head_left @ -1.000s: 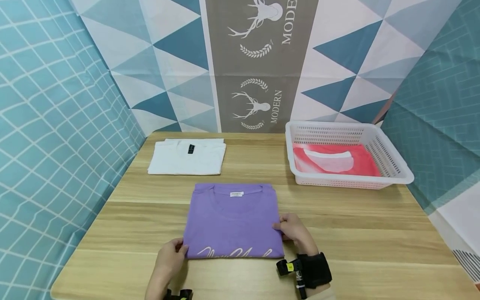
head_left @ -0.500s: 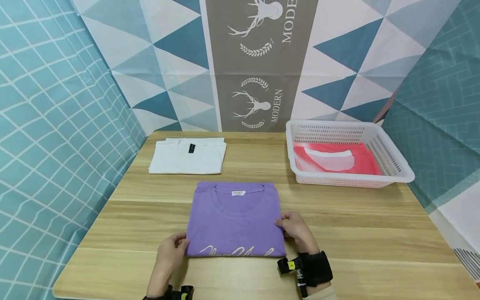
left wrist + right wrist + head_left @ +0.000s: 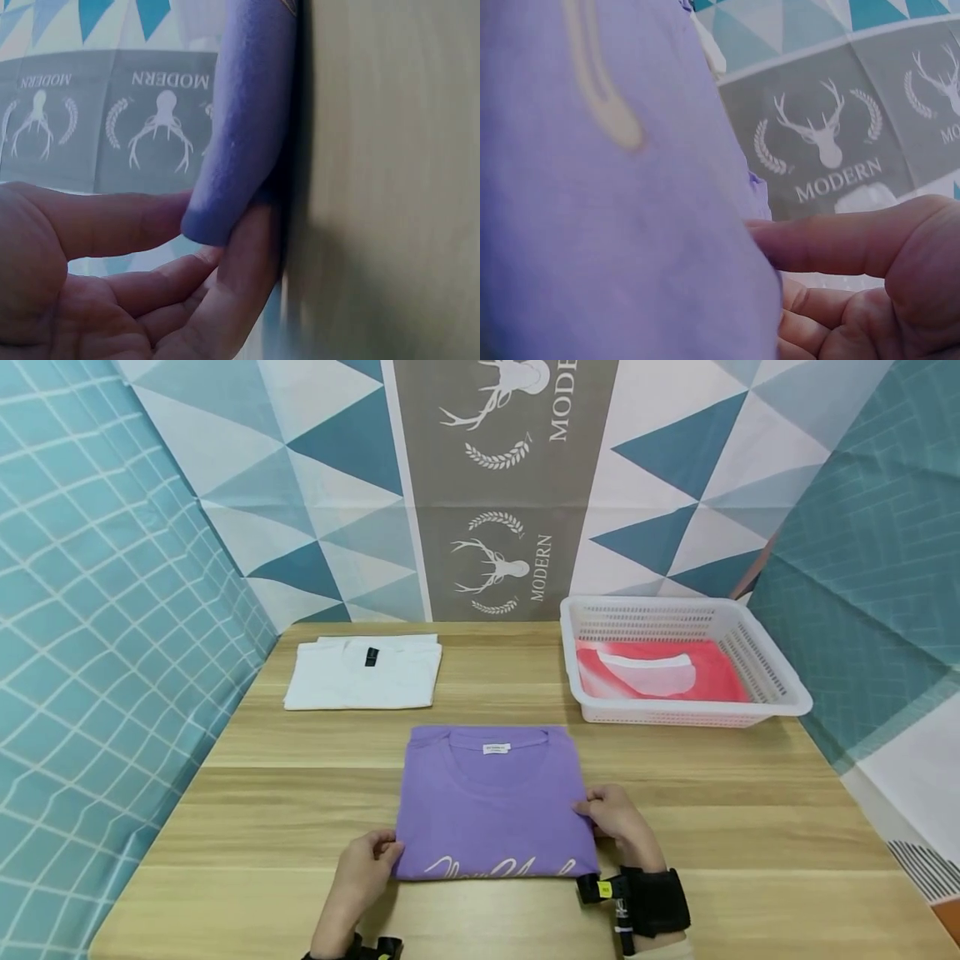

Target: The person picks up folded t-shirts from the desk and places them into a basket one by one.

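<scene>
A folded purple shirt (image 3: pixel 495 810) lies on the wooden table, its collar toward the back and pale script along its front edge. My left hand (image 3: pixel 363 870) pinches the shirt's front left corner; in the left wrist view the thumb is on one face of the purple cloth (image 3: pixel 251 112) and a finger is beneath it. At the right edge, my right hand (image 3: pixel 617 817) grips the cloth, thumb on top. The right wrist view shows that thumb on the purple fabric (image 3: pixel 652 225), with the other fingers partly hidden behind it.
A folded white shirt (image 3: pixel 363 673) rests at the back left of the table (image 3: pixel 247 827). At the back right stands a white plastic basket (image 3: pixel 690 714) with a folded red and white garment (image 3: pixel 712 670) inside. Patterned cloths hang behind and at both sides.
In the head view the purple shirt and both hands stand further right relative to the white shirt and basket. The background has shifted slightly left. Both hands keep their hold.
</scene>
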Demonstrator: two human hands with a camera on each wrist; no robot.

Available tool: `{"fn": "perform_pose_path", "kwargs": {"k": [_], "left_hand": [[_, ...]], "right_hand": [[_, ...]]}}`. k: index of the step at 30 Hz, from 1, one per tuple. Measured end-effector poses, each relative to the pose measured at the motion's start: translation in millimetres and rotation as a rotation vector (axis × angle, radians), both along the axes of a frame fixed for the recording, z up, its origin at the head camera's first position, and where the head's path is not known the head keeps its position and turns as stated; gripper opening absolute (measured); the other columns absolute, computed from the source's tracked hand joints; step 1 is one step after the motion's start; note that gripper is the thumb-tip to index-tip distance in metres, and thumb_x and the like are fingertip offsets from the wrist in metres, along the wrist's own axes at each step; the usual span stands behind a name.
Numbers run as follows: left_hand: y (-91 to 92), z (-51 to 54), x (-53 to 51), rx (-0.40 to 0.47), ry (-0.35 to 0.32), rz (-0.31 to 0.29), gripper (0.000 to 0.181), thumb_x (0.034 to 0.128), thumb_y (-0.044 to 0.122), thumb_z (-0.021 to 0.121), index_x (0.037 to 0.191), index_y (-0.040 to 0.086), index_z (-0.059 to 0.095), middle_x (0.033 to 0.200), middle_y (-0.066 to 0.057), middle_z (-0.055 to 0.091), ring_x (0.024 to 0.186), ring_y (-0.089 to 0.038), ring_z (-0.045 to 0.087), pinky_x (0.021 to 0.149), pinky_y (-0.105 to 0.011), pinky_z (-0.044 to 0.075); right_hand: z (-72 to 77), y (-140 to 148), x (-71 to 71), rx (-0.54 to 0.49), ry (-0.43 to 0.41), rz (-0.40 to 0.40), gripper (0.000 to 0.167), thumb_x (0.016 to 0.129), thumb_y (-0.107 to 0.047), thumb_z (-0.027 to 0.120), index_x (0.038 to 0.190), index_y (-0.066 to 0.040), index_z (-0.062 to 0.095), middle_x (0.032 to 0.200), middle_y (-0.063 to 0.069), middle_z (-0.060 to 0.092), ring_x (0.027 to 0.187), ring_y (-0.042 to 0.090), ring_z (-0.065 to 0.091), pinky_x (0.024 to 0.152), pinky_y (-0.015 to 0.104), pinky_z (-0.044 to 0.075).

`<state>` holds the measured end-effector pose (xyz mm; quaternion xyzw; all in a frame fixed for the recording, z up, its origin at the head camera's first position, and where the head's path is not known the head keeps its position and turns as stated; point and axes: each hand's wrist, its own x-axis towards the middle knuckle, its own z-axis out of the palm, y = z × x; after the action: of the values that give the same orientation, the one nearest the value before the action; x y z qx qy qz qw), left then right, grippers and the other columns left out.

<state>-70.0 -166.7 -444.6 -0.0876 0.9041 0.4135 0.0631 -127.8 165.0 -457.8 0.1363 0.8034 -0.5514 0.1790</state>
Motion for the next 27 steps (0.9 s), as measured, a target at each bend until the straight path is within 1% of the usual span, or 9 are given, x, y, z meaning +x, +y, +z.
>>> {"fn": "perform_pose_path", "kwargs": {"k": [6,8,11,15,17,19,23,26,27], "left_hand": [[4.0,2.3,0.7,0.033,-0.034,-0.015,0.027,0.0904,0.009,0.062,0.105,-0.014,0.064,0.085,-0.012,0.069,0.074,-0.012,0.059,0.060,-0.018,0.045],[3.2,2.7,-1.4,0.070,-0.061,-0.014,0.027,0.0910,0.011,0.062,0.104,-0.012,0.065,0.084,-0.012,0.070,0.072,-0.012,0.060,0.060,-0.019,0.047],[-0.5,2.9,-7.6,0.179,-0.128,-0.041,0.030,0.0932,0.014,0.059,0.106,-0.013,0.063,0.086,-0.013,0.070,0.071,-0.013,0.063,0.063,-0.024,0.053],[-7.8,3.3,-22.9,0.317,-0.230,-0.129,0.039,0.0976,0.017,0.052,0.117,-0.017,0.054,0.091,-0.016,0.068,0.072,-0.012,0.064,0.068,-0.030,0.058],[-10.4,3.7,-31.9,0.344,-0.255,-0.162,0.042,0.0987,0.018,0.050,0.120,-0.019,0.051,0.091,-0.015,0.067,0.072,-0.011,0.064,0.069,-0.031,0.058],[-11.4,3.8,-40.6,0.360,-0.261,-0.178,0.042,0.0986,0.017,0.050,0.118,-0.020,0.051,0.088,-0.014,0.067,0.072,-0.011,0.064,0.070,-0.032,0.059],[-9.4,4.3,-58.9,0.323,-0.249,-0.160,0.034,0.0975,0.016,0.052,0.108,-0.016,0.059,0.079,-0.005,0.062,0.070,-0.010,0.059,0.069,-0.030,0.057],[-7.8,7.9,-74.2,0.269,-0.247,-0.162,0.032,0.0970,0.020,0.053,0.103,-0.010,0.063,0.072,0.002,0.053,0.068,-0.010,0.053,0.066,-0.027,0.052],[-7.9,9.1,-79.7,0.265,-0.248,-0.175,0.033,0.0972,0.020,0.052,0.103,-0.011,0.063,0.070,0.003,0.051,0.067,-0.010,0.052,0.065,-0.026,0.051]], "right_hand": [[2.5,11,3.7,0.008,-0.021,0.044,0.032,0.089,-0.004,0.058,0.065,-0.013,0.039,0.063,-0.004,0.037,0.060,0.011,0.043,0.056,0.024,0.041],[5.3,15,3.5,0.001,-0.035,0.083,0.031,0.089,-0.006,0.058,0.065,-0.012,0.040,0.064,-0.004,0.039,0.061,0.011,0.045,0.057,0.025,0.043],[11.3,19,1.3,0.015,-0.051,0.156,0.026,0.090,-0.008,0.058,0.068,-0.010,0.045,0.065,-0.003,0.043,0.064,0.012,0.049,0.058,0.025,0.047],[19.8,23,-5.8,0.052,-0.061,0.231,0.022,0.091,-0.011,0.058,0.072,-0.009,0.047,0.065,-0.003,0.042,0.066,0.013,0.050,0.060,0.026,0.050],[22.3,24,-11.8,0.061,-0.058,0.259,0.025,0.091,-0.010,0.058,0.070,-0.010,0.045,0.062,-0.003,0.040,0.063,0.012,0.049,0.059,0.026,0.050],[23.3,24,-18.8,0.062,-0.056,0.274,0.029,0.091,-0.009,0.058,0.067,-0.011,0.042,0.059,-0.004,0.039,0.059,0.011,0.047,0.058,0.025,0.050],[22.3,22,-33.0,0.026,-0.069,0.267,0.031,0.091,-0.009,0.059,0.067,-0.013,0.040,0.056,-0.006,0.036,0.057,0.009,0.046,0.057,0.024,0.050],[19.7,22,-41.0,0.001,-0.088,0.242,0.020,0.092,-0.010,0.059,0.074,-0.008,0.049,0.057,-0.006,0.040,0.060,0.009,0.050,0.060,0.025,0.052],[18.5,22,-43.2,-0.003,-0.092,0.232,0.016,0.091,-0.009,0.059,0.078,-0.005,0.053,0.057,-0.006,0.043,0.061,0.009,0.052,0.061,0.025,0.052]]}}
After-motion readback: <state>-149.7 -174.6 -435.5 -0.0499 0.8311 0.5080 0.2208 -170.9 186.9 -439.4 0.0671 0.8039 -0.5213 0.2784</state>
